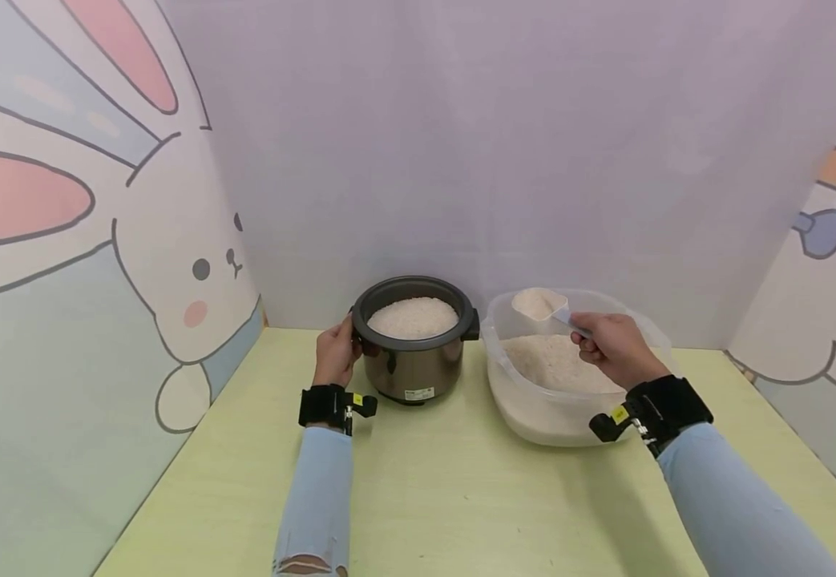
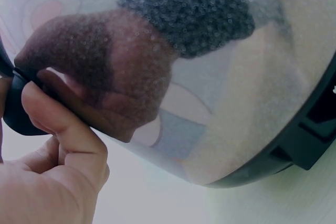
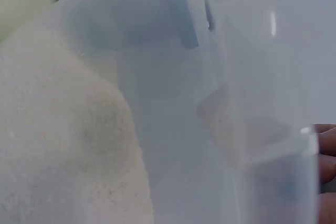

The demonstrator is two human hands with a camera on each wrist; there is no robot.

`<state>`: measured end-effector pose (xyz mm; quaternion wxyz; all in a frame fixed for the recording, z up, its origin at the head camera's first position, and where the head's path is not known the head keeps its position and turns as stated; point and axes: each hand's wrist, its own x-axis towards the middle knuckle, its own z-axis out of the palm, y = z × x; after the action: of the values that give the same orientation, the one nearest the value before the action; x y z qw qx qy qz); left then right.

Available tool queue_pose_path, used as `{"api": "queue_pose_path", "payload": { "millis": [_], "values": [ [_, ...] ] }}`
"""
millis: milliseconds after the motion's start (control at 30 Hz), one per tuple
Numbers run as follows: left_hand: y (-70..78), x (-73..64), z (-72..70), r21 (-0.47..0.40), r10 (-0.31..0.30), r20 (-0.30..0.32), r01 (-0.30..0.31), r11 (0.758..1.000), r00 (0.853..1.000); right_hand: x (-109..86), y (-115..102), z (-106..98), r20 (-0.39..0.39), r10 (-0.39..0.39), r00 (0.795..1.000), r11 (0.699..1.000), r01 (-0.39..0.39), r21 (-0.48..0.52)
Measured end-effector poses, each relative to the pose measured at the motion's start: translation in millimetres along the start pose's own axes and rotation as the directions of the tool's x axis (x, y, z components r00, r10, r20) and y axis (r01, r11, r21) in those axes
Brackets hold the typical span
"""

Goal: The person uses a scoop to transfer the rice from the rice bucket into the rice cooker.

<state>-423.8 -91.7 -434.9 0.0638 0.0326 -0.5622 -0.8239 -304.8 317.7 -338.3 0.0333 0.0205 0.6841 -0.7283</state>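
On the left stands a dark brown rice cooker [image 1: 413,365] with no lid on top, its black-rimmed pot holding a mound of white rice [image 1: 413,318]. My left hand [image 1: 335,353] grips the black side handle [image 2: 23,111] of the cooker, thumb bent against it in the left wrist view. With my right hand [image 1: 615,346] I pinch the pale handle of a measuring scoop [image 1: 560,311]. The scoop is filled with rice and is held over a translucent plastic tub [image 1: 533,417] of rice. In the right wrist view my fingers [image 3: 326,156] show only at the right edge.
The tub stands to the right of the cooker, a narrow gap apart, both on a pale green table [image 1: 446,497]. Behind them hangs a plain lilac backdrop [image 1: 475,144]. Cartoon-printed panels [image 1: 50,385] flank the table on both sides.
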Motion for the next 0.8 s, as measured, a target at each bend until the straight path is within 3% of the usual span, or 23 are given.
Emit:
{"api": "queue_pose_path", "payload": {
  "millis": [233,500,800],
  "values": [
    [0.9,-0.8,-0.8,-0.002,-0.001,0.008,0.001,1.0,1.0,-4.2,-29,16,-0.011,-0.043,0.999,0.999,0.043,-0.008],
    [-0.3,-2.2,2.2,-0.015,-0.003,0.001,0.003,1.0,1.0,-6.1,-58,47,-0.023,-0.047,0.999,0.993,0.044,-0.112],
    [-2.9,-3.4,6.9,-0.03,0.003,0.006,-0.003,1.0,1.0,4.5,-73,85,-0.002,-0.097,0.995,0.965,0.094,-0.247]
  ]
}}
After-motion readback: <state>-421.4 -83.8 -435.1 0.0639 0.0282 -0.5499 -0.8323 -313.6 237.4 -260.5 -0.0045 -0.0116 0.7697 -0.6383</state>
